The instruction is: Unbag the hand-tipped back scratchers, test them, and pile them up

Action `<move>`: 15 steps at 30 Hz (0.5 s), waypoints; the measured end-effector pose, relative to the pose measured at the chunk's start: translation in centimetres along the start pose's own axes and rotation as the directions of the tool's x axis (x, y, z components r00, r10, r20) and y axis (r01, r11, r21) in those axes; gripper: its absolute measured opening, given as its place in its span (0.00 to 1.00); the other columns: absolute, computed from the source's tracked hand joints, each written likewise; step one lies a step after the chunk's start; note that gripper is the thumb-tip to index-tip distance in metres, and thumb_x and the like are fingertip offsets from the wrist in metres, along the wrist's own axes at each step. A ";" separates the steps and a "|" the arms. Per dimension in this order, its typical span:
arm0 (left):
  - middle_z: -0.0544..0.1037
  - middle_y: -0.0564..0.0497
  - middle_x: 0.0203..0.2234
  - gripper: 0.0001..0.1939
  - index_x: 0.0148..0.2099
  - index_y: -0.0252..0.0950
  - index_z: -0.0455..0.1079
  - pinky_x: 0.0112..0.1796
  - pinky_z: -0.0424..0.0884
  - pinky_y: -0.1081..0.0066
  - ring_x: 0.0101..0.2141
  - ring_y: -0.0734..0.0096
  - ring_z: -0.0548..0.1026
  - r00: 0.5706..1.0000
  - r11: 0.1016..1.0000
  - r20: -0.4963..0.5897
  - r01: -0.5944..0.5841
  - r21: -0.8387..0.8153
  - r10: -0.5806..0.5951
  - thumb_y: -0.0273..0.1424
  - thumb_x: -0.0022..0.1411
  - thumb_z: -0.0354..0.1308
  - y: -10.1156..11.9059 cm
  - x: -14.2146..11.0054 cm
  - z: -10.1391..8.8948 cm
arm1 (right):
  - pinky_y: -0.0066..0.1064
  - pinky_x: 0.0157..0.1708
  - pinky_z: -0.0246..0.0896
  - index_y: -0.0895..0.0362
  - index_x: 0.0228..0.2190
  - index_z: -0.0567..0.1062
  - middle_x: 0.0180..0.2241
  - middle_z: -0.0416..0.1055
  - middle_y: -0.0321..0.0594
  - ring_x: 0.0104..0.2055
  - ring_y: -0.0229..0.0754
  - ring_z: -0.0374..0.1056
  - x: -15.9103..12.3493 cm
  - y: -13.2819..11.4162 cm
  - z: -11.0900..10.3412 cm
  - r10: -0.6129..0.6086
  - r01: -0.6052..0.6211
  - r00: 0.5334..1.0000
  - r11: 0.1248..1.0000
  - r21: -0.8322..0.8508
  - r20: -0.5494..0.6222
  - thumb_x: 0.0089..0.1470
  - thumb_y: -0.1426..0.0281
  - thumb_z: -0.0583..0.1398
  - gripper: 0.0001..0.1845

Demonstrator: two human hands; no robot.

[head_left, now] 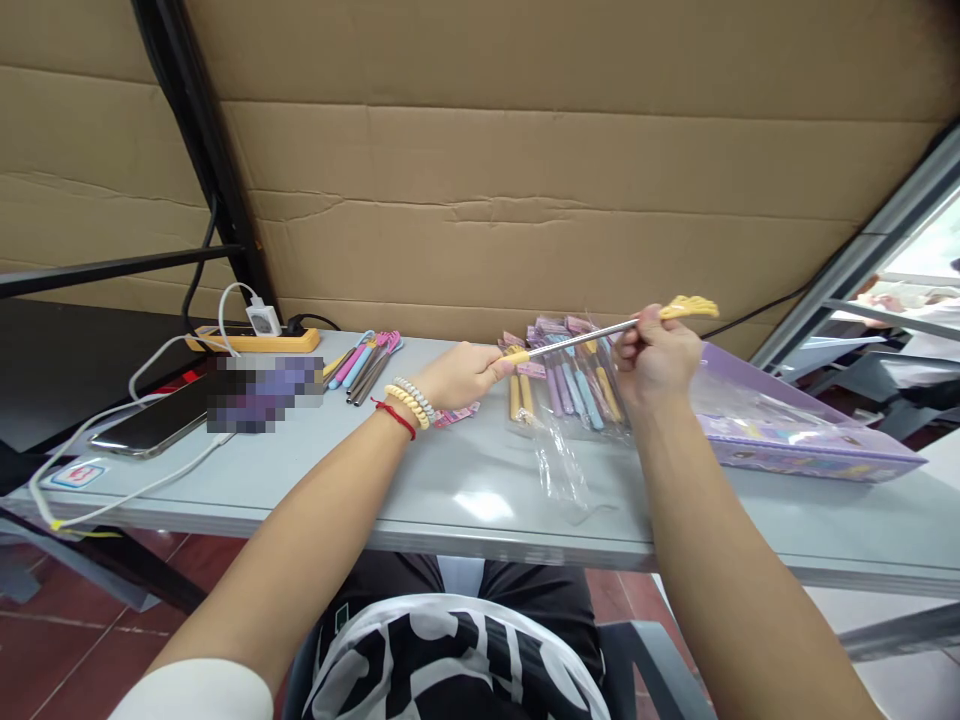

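My left hand (466, 374) is closed around the yellow handle of a telescopic back scratcher (581, 339). Its silver rod is drawn out and slants up to the right. At the far end, my right hand (658, 362) pinches it just below the yellow claw-shaped head. Under the rod lie several wrapped back scratchers (574, 388) with purple, blue and yellow handles and pink labels. An empty clear plastic sleeve (559, 465) rests in front of them. Beside my left wrist is a pink card (456, 415), partly hidden by the hand.
A bundle of slim coloured rods (367, 366) lies left of my hands. Farther left are a phone (154, 425), white cables and a yellow power strip (259, 343). An open purple box (810, 450) with plastic inside stands at right. Cardboard (525, 170) walls the back.
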State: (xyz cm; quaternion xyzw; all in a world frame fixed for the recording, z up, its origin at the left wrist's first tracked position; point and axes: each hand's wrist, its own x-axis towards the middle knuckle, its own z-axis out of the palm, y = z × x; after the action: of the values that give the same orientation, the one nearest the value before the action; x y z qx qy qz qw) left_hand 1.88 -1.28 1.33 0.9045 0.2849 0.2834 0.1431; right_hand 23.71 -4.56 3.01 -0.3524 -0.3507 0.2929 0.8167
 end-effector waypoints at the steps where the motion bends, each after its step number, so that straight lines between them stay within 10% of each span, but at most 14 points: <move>1: 0.64 0.54 0.18 0.21 0.24 0.38 0.61 0.27 0.55 0.70 0.22 0.72 0.61 1.000 1.000 0.007 -0.001 -0.016 0.001 0.40 0.67 0.43 0.0 0.0 -0.1 | 0.15 0.08 0.43 0.58 0.18 0.63 0.11 0.57 0.27 0.12 0.25 0.50 0.3 -0.2 -0.3 -0.019 0.019 1.000 1.000 0.014 -0.020 0.48 0.66 0.66 0.18; 6: 0.64 0.54 0.15 0.19 0.24 0.38 0.63 0.26 0.55 0.70 0.20 0.71 0.62 0.997 0.998 -0.045 0.053 -0.042 -0.055 0.40 0.65 0.46 -0.4 -0.2 0.4 | 0.18 0.09 0.46 0.56 0.19 0.62 0.12 0.54 0.25 0.12 0.26 0.49 0.1 0.5 -0.2 0.000 0.002 1.000 0.993 0.117 -0.021 0.48 0.58 0.65 0.21; 15: 0.76 0.48 0.30 0.13 0.41 0.37 0.70 0.33 0.63 0.68 0.31 0.65 0.72 0.990 0.990 -0.095 0.092 -0.109 -0.103 0.34 0.65 0.45 0.3 0.4 3.5 | 0.30 0.28 0.68 0.56 0.17 0.64 0.16 0.64 0.33 0.25 0.37 0.68 -4.7 3.3 3.5 0.279 -0.390 0.869 0.894 0.221 0.408 0.42 0.59 0.66 0.19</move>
State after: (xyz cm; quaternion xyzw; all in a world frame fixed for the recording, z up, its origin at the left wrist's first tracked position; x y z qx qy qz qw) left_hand 4.37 -1.64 -1.15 0.8655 0.3205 0.3354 0.1892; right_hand 17.54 -4.76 0.48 -0.2213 -0.3815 0.5408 0.7162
